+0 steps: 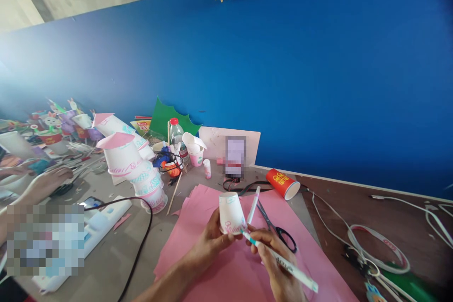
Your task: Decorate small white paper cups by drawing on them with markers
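Note:
A white paper cup point(230, 210), upside down, is gripped near its rim by my left hand point(214, 233). Pink flower and grass drawings run around its lower part, with faint green marks higher up. My right hand point(278, 257) is closed around a white acrylic marker point(293, 271) with a green tip end, which meets the cup's lower right edge. Behind that hand, a second white marker point(254, 205) and black-handled scissors point(276, 226) lie on pink paper sheets point(191, 240).
Decorated cup towers with pink roofs point(122, 153) stand to the left, beside a white power strip point(102, 226) and black cable. A red paper cup point(283, 184) lies behind the paper. White cables point(378, 245) coil at right. Another person's hand point(49, 181) is at far left.

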### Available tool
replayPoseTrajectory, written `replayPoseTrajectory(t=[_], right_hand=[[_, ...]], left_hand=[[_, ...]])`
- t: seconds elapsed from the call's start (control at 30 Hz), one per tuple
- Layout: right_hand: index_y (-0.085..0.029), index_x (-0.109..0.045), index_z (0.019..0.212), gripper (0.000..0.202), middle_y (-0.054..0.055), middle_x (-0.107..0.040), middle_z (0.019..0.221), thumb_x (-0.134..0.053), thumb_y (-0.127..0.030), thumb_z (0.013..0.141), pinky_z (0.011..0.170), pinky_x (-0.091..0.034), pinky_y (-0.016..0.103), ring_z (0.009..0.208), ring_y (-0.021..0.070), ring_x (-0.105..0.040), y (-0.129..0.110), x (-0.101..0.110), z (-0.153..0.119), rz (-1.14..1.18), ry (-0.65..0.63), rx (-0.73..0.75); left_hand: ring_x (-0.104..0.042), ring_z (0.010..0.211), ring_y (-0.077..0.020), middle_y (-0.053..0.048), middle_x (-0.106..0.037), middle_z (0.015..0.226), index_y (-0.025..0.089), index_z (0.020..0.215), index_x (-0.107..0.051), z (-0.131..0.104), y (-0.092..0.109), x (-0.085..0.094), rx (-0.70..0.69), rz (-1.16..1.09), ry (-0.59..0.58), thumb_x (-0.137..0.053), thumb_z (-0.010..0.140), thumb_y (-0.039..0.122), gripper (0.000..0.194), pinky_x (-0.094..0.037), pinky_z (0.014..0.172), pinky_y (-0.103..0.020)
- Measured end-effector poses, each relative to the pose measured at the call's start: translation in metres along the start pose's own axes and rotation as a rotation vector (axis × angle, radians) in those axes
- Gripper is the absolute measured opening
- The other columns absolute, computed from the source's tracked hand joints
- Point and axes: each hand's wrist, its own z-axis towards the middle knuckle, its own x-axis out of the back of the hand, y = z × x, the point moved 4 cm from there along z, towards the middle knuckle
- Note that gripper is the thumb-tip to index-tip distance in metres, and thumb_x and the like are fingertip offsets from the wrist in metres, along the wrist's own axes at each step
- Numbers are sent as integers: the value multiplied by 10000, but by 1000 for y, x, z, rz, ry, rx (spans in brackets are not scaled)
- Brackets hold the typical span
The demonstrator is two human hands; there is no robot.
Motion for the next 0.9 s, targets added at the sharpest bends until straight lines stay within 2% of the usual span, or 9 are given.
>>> replayPoseTrajectory(t=[0.23, 0.4, 0.57, 0.8, 0.9], right_hand=[[-237, -711, 868, 340, 28, -665, 690, -570, -545, 891, 574, -534, 243, 637, 185, -659, 4, -1, 1, 13, 1, 0], [-237, -714, 826, 358, 46, -675, 688, -557, -551, 894, 646, -557, 268, 772, 231, -695, 3, 0, 1, -29, -6, 47], [-246, -714, 854, 310, 21, -682, 668, -580, -523, 891, 541, -542, 230, 622, 185, -676, 2, 4, 4, -23, -47, 29], [-238, -715, 853, 331, 25, -669, 662, -574, -535, 888, 538, -541, 241, 594, 181, -653, 2, 3, 3, -29, -33, 42], [-244, -722, 854, 333, 34, -673, 691, -564, -536, 894, 592, -547, 252, 663, 195, -666, 3, 1, 0, -38, -1, 50]], left_hand=[[-582, 971, -273, -106, -620, 1079, 184, 1175, -583, 1, 0, -1, 13, 8, 1, -766, 717, 490, 581, -452, 871, -428], [-594, 907, -248, -94, -631, 1027, 176, 1136, -602, 2, 4, -4, 3, 18, 16, -763, 725, 478, 534, -458, 830, -392], [-592, 923, -262, -114, -626, 1051, 173, 1178, -585, 3, 2, -3, -3, 10, 4, -763, 718, 497, 590, -453, 839, -408], [-597, 929, -269, -120, -628, 1069, 179, 1210, -569, 4, -3, 0, -14, -3, 12, -769, 710, 494, 623, -461, 837, -409], [-590, 897, -245, -99, -627, 1044, 180, 1179, -589, 3, -2, 0, -9, 26, 35, -773, 710, 481, 587, -469, 800, -372]])
